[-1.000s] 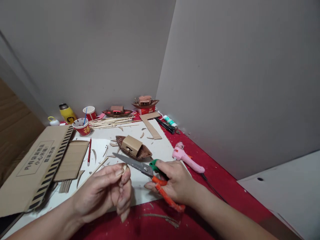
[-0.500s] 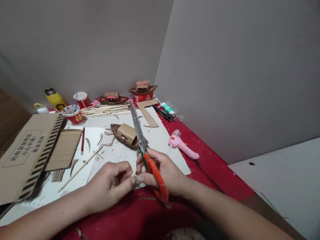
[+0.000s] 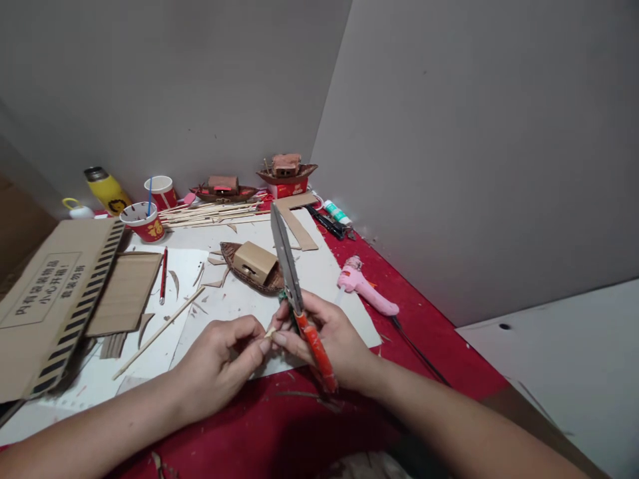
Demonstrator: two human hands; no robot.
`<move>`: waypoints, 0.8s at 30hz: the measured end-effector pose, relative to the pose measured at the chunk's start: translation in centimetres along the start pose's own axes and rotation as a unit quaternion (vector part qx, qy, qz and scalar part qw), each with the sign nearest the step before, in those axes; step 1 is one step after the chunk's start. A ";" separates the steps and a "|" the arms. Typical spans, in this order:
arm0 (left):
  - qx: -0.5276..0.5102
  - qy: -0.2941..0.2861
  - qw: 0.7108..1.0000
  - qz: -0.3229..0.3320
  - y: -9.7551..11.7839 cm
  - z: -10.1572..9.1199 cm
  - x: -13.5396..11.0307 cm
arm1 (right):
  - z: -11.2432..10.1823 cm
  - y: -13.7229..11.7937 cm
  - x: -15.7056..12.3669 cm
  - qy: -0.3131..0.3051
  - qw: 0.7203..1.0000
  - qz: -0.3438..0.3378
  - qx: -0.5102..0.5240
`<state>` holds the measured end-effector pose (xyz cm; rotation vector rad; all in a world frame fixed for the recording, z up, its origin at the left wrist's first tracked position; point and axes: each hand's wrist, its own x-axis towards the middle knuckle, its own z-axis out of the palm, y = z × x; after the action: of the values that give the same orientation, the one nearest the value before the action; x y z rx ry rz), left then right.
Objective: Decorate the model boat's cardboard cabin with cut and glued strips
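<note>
My left hand (image 3: 224, 359) is closed, thumb and forefinger pinching a small pale piece of wood (image 3: 270, 332). The fingertips of my right hand (image 3: 329, 336) meet the same piece from the other side. Across my right palm rest orange-handled scissors (image 3: 289, 266), held with the blades pointing up and away; part of the handles is hidden by the fingers. Just beyond my hands a brown model boat (image 3: 252, 266) with a cardboard cabin sits on white board, partly covered by the blades.
A pink hot glue gun (image 3: 367, 287) with a cord lies to the right. Left are a cardboard box (image 3: 54, 293), a red pencil (image 3: 163, 276) and a thin stick (image 3: 158, 332). Paper cups (image 3: 144, 226), a yellow bottle (image 3: 106, 189), sticks and two more boats (image 3: 224, 188) stand behind.
The scissors in my right hand have turned slightly more upright and to the right. My hands still meet at the small piece, which shows more clearly now.
</note>
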<state>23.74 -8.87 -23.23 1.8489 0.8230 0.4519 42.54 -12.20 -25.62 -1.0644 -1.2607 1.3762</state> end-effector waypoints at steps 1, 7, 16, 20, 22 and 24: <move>-0.003 0.001 1.000 0.001 -0.1 0.1 0.0 | 0.0 0.1 0.0 0.002 1.000 0.004 0.001; -0.041 0.028 0.999 -0.010 -0.8 0.9 -0.2 | 0.2 0.3 -0.1 0.012 0.999 0.007 0.038; -0.067 0.054 0.996 0.011 -0.7 1.3 -0.5 | 0.1 0.3 0.0 -0.002 0.992 0.061 0.106; -0.060 0.055 0.997 0.010 -1.0 1.4 -0.5 | -0.2 0.5 0.0 -0.016 0.991 0.075 0.109; -0.060 0.052 0.997 0.002 -1.1 1.5 -0.5 | -0.3 0.6 0.0 -0.016 0.992 0.070 0.100; -0.071 0.050 0.996 -0.009 -1.2 1.5 -0.5 | -0.3 0.6 0.1 -0.016 0.993 0.067 0.097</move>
<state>23.94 -9.96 -24.92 1.6973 0.8519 0.5812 42.72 -12.09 -26.26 -1.0098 -1.0672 1.5893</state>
